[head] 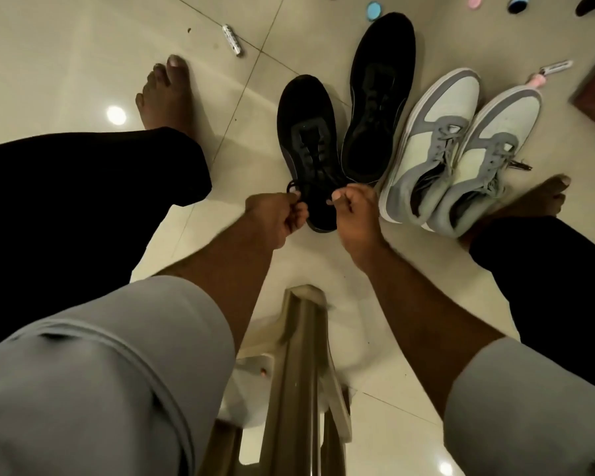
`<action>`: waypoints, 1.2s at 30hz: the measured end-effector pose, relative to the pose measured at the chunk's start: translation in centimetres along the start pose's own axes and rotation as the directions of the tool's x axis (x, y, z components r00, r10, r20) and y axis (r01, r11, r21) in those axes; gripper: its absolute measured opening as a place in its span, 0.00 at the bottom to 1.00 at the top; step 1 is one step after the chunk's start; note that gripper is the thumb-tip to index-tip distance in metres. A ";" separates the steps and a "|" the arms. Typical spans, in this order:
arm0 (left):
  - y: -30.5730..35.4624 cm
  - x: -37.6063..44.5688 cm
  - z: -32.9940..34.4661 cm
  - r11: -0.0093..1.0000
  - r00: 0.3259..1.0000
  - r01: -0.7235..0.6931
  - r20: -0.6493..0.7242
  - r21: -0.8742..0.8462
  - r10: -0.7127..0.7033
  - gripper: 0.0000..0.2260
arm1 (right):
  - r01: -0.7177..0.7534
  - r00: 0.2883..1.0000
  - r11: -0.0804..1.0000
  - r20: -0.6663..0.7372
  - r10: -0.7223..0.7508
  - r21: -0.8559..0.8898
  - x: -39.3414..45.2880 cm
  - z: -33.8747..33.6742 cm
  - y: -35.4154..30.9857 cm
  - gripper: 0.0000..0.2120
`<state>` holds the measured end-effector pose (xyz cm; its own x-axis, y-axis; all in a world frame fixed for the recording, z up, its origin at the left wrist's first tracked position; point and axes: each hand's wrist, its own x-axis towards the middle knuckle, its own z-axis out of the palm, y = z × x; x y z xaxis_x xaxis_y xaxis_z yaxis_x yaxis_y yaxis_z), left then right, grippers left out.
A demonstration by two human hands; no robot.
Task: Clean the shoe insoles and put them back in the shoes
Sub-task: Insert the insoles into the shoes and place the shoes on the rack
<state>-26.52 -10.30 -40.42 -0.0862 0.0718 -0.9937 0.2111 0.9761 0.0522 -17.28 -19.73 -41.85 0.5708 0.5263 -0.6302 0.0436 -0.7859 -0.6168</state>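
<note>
Pinching the black laces, both hands work at the near end of the left black shoe (pixel 306 149), which lies on the tiled floor (pixel 66 56). Left hand (pixel 275 218) holds a lace loop between thumb and curled fingers; right hand (pixel 352 211) pinches the other lace end, fingers curled. Judgement: the laces are being tied or loosened at the shoe's opening, which suits either freeing or closing over an insole; which of the two cannot be told.

No insole is visible. The second black shoe (pixel 380 97) lies just beside the first, toe pointing away, its interior too dark to read. A grey-and-white pair (pixel 461 146) stands side by side to the right, touching, laces loose. Black uppers appear matte and unmarked, though lighting is dim. Bare feet flank the shoes.
</note>
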 end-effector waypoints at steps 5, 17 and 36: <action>-0.8 0.6 1.3 0.991 1.000 -0.009 0.009 0.131 0.007 0.10 | -0.169 0.986 0.985 -0.015 0.169 -0.044 -0.8 0.8 2.0 0.09; -1.5 2.0 3.9 0.924 0.985 -0.156 -0.015 0.348 0.172 0.09 | 0.036 0.977 0.808 0.191 0.095 -0.588 2.1 1.1 -0.6 0.09; -1.9 2.8 1.6 0.428 0.849 -0.360 0.101 0.829 0.518 0.02 | 0.018 0.970 0.980 0.241 0.031 -0.198 1.8 -1.0 0.5 0.13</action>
<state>-25.58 -12.26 -43.44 0.1349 0.5463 -0.8267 0.9286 0.2213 0.2978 -15.40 -19.50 -42.81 0.3577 0.5642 -0.7441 0.2152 -0.8252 -0.5222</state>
